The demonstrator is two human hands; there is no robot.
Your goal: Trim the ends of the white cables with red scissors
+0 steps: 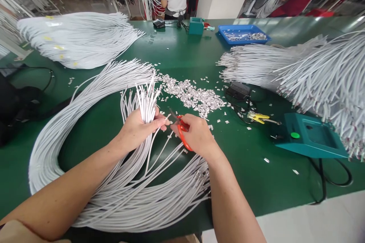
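Note:
My left hand (140,126) is closed around a bunch of white cables (147,102), their ends sticking up above the fist. Thumb and fingertips of that hand pinch one single cable end, which points to the right. My right hand (196,133) grips a pair of scissors with red handles (185,142); the dark blades are beside the pinched cable end, and I cannot tell whether they touch it. Below both hands a large looped bundle of white cables (122,201) lies on the green table (251,186). Several loose cables run from it toward my right hand.
Small silvery-white scraps (196,98) are scattered beyond my hands. Right of them stand a teal device (310,136) with a green button, a yellow clip (258,117) and more cable bundles (322,72). Farther back are a blue tray (243,30), another cable bundle (76,38) and two people.

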